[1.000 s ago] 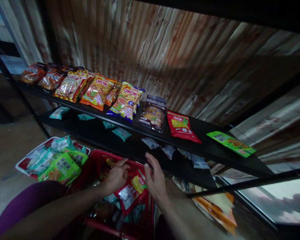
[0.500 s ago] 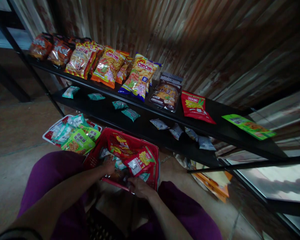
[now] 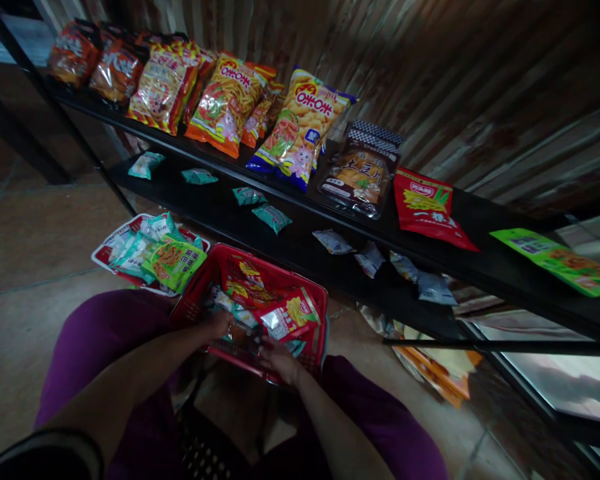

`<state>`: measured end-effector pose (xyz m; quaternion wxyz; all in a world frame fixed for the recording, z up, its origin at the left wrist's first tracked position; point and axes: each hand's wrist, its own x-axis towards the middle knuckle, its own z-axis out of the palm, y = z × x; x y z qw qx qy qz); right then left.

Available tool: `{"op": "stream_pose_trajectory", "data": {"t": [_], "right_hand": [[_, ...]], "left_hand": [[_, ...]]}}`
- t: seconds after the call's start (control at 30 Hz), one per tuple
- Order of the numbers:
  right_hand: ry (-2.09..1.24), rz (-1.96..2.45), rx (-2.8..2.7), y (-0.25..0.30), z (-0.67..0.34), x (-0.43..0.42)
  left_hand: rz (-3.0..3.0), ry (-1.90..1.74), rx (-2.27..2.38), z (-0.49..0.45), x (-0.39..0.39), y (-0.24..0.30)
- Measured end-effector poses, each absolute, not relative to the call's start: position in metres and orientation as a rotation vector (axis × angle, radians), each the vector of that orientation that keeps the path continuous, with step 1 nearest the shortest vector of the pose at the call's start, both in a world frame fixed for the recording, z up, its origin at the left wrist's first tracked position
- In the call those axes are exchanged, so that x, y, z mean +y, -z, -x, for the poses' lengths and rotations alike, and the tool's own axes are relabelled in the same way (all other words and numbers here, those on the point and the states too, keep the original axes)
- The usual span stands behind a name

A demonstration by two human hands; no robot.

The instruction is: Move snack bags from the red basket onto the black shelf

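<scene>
A red plastic basket (image 3: 314, 294) full of snack packets sits on the floor in front of my purple-clad knees. My left hand (image 3: 217, 326) reaches inside it among the packets; its fingers are buried there. My right hand (image 3: 279, 358) rests at the basket's near rim with fingers curled, just below a red packet (image 3: 289, 315) that leans on the pile. What either hand holds is hidden.
A black two-level shelf (image 3: 480, 267) runs from upper left to right. Large snack bags (image 3: 300, 123) and flat packets, a red packet (image 3: 427, 207) and a green packet (image 3: 560, 260), lie on top; small packets (image 3: 270, 217) lie below. A tray of green packets (image 3: 160, 257) stands left of the basket.
The view has dropped and closed in on the basket. Both hands came down from the red packet to the basket's near side; the red packet now rests on the pile.
</scene>
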<state>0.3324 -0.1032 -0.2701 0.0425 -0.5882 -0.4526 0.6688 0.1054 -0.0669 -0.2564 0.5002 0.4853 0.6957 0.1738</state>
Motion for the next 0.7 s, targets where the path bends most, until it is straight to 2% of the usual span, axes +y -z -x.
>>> {"op": "stream_pose_trajectory", "data": {"t": [0.1, 0.23, 0.3, 0.53, 0.7], "right_hand": [[-2.020, 1.678, -1.073, 0.270, -0.326, -0.096], [-1.751, 1.742, -1.310, 0.261, -0.327, -0.083], [-1.666, 1.816, -1.392, 0.255, -0.331, -0.078], [-1.622, 1.779, -1.102, 0.216, -0.340, -0.060], [-1.536, 1.818, -1.002, 0.196, -0.350, -0.056]], "left_hand": [[-1.294, -0.308, 1.710, -0.108, -0.039, 0.252], [-1.371, -0.291, 1.767, -0.118, -0.018, 0.234], [-1.382, -0.327, 1.803, -0.125, -0.015, 0.221], [-1.380, -0.560, 1.869, -0.146, 0.006, 0.176], [-1.158, -0.628, 1.773, -0.165, 0.020, 0.174]]}}
